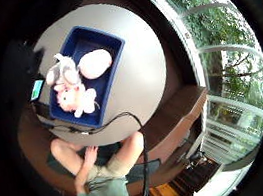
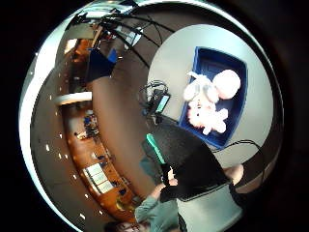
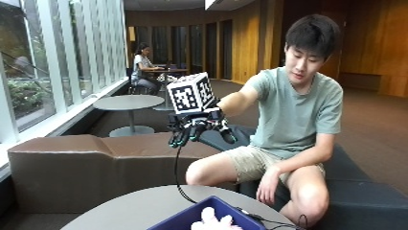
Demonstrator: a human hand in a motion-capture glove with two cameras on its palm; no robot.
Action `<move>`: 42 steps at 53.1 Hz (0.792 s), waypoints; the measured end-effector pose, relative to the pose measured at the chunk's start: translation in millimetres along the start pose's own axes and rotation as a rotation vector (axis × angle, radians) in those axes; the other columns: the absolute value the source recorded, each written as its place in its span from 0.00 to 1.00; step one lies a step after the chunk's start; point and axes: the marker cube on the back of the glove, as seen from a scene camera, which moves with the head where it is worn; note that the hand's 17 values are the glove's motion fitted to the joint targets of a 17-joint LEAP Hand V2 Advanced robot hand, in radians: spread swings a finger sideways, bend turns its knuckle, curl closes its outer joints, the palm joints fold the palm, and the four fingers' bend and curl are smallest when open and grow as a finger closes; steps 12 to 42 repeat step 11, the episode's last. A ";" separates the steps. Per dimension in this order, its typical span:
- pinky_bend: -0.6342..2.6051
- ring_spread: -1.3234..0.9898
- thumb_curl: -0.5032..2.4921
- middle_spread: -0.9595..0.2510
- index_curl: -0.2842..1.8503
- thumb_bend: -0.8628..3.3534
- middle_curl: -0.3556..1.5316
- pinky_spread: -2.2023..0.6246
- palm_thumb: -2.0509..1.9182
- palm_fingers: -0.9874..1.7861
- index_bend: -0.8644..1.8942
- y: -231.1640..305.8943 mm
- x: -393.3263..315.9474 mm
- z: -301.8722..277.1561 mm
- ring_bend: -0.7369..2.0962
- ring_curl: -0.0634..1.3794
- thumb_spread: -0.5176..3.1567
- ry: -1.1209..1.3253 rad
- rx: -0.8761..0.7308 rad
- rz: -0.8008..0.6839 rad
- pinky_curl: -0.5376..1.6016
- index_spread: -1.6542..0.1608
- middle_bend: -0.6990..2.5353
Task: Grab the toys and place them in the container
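Toys at the bottom edge of the outside frame: one pale plush toy [image 3: 213, 222] poking up inside blue container [image 3: 191, 218], on round grey bench [image 3: 115, 211]. Palm views looking down: three in the container, a white plush [image 1: 62, 71], a pink egg-shaped plush [image 1: 95, 63] touching it, a pink-and-white plush [image 1: 76, 99] beside both. Higher, mid-frame left of centre: gloved right hand [image 3: 194, 127] raised well above the bench, grip apart, fingers hanging relaxed, holding nothing. Bare hand [image 3: 267, 184] resting on knee, lower right. Brown sofa [image 3: 76, 163] beyond the bench; windows far left.
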 end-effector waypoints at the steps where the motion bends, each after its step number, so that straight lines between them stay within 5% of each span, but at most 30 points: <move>1: 0.46 0.56 0.31 0.78 0.25 0.19 0.38 0.78 0.50 0.25 0.33 3.9 0.3 -0.6 0.33 0.39 0.46 -0.006 0.009 -0.004 0.42 0.80 0.25; 11: 0.45 0.56 0.29 0.76 0.23 0.20 0.36 0.78 0.51 0.28 0.34 39.6 11.0 3.3 0.33 0.38 0.48 -0.008 0.043 -0.012 0.42 0.79 0.26; 42: 0.45 0.56 0.29 0.76 0.23 0.20 0.36 0.78 0.51 0.28 0.34 39.6 11.0 3.3 0.33 0.38 0.48 -0.008 0.043 -0.012 0.42 0.79 0.26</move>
